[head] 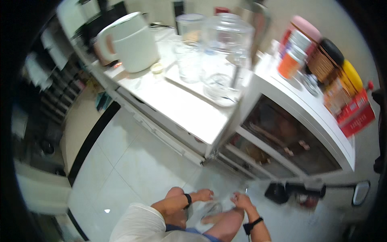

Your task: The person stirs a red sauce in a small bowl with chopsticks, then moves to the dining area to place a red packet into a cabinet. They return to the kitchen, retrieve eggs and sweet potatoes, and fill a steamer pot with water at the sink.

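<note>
Low in the view, my left hand (206,195) reaches forward over my knee, its fingers curled; a black band circles that wrist. My right hand (241,199) is level with it, a short gap apart, also curled and close to my other knee. Blur hides whether either hand has something small in its fingers. Below and between them is a foot in a see-through or grey slipper (213,208), on pale floor tiles (145,169). A white cabinet (304,121) with dark glass doors stands ahead of my right hand.
On a white counter (181,109) are a pale electric kettle (133,45), a tray (193,92), a glass jug (189,65) and a large glass jar (226,34). Bottles, including an orange one (290,65), and a red box (358,118) top the cabinet. Dark items (276,192) lie at floor level, right.
</note>
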### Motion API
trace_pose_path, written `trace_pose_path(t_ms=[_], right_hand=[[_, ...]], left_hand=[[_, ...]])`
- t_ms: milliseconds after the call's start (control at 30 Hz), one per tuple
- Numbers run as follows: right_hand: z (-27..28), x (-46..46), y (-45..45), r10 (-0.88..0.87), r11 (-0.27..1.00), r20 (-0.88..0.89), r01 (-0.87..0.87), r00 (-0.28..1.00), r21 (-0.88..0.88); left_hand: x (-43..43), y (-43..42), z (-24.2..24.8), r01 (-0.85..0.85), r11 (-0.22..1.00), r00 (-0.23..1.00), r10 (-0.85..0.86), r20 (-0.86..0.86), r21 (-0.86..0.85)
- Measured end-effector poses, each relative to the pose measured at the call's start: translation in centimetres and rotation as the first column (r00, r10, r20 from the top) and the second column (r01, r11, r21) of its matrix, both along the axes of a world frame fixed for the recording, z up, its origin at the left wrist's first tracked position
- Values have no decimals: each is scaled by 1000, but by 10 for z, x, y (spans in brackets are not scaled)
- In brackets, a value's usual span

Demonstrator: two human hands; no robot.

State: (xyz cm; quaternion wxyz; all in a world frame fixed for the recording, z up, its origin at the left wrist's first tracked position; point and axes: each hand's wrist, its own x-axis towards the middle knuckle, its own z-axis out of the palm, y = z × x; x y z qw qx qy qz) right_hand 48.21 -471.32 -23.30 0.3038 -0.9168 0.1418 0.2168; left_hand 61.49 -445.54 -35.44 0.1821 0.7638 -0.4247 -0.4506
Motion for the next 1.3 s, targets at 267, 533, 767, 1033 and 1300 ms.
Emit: trace_pose_path(t_ms=[267, 533, 767, 1033, 1300], right_hand=[[210, -4, 47, 47, 995, -29, -44, 998, 86], [357, 36, 85, 66, 995, 189, -80, 980, 65], [447, 75, 98, -240, 946, 423, 112, 874, 306], [494, 172, 62, -342, 920, 610, 122, 715, 374], [513, 266, 53, -290, 957, 730, 167, 619, 238]], left_hand=[[0, 111, 217, -140, 986, 985, 148, -89, 94], [21, 141, 362, -376, 907, 926, 369, -76, -190], [63, 116, 452, -517, 759, 853, 496, -162, -397], [133, 32, 537, -586, 485, 733, 659, -169, -650], [228, 33, 543, -801, 249, 449, 851, -271, -545]])
